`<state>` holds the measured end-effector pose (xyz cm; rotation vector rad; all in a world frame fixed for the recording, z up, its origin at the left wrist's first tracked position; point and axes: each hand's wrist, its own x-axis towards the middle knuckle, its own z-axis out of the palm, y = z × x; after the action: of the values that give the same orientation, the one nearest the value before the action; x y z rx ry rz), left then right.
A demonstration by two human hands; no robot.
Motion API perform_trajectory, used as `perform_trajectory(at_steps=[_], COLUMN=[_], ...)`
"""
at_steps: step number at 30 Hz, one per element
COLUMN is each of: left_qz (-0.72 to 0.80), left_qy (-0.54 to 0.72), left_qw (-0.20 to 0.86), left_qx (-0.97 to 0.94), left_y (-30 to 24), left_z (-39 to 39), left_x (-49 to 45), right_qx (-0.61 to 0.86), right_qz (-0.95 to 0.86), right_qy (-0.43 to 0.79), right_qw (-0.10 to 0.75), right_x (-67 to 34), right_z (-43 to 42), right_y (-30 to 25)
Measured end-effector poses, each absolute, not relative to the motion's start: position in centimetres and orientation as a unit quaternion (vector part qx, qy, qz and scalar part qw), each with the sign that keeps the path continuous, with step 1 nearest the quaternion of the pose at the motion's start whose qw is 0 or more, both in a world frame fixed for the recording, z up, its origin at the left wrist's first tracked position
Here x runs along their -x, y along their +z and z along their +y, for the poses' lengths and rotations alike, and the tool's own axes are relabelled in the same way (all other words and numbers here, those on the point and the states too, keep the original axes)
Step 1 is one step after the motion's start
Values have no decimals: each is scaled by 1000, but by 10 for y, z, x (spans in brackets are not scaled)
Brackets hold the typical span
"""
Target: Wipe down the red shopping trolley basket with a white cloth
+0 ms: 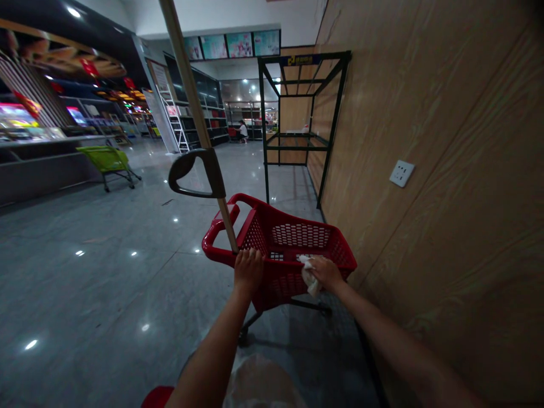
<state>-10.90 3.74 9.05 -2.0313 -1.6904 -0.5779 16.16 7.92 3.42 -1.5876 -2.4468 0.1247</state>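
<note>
Counting from the left, I find one green cart [106, 159] on the far floor beside one counter [40, 181]. Next comes one pole [193, 90] with one dark looped grip [215, 175], slanting down to the handle end of one red cart [304, 220]. That cart stands right in front of me, its long axis running left to right, handle at the left, basket end pointing right, toward the wall. My left hand [249, 271] lies on its near rim, fingers pressed together and bent over the edge; whether they also touch the pole's foot, I can't quite tell. Far beyond are one crouching person [243, 131] and four screens [239, 45] overhead. To the right, my right hand [326, 273] pinches one white cloth [311, 279] at the same rim, fingers closed around it. Farther off stands one dark metal rack [297, 148], then the wood-panelled wall [442, 107] with one socket plate [402, 173].
</note>
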Motion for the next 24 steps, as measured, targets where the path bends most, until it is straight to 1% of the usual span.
perform_trajectory(at_steps=[2, 4, 10, 13, 16, 21, 24], left_qz=[-616, -624, -624, -618, -613, -611, -606], left_qy=[-215, -219, -215, -209, -206, -222, -238], left_qw=[216, 214, 219, 218, 222, 215, 212], left_qx=[726, 718, 718, 725, 730, 729, 729], left_y=[91, 92, 93, 93, 93, 93, 91], left_z=[37, 37, 34, 32, 32, 33, 33], left_x=[106, 102, 102, 107, 110, 109, 107], right_qx=[558, 564, 505, 491, 494, 532, 560], right_qz=[-822, -818, -843, -852, -854, -837, -820], right_qy=[19, 11, 46, 54, 50, 21, -5], right_qw=[111, 115, 178, 176, 158, 130, 118], right_x=[-167, -151, -46, -24, -46, -131, -165], right_z=[76, 72, 63, 62, 64, 67, 63], right_y=[33, 39, 72, 77, 69, 39, 29])
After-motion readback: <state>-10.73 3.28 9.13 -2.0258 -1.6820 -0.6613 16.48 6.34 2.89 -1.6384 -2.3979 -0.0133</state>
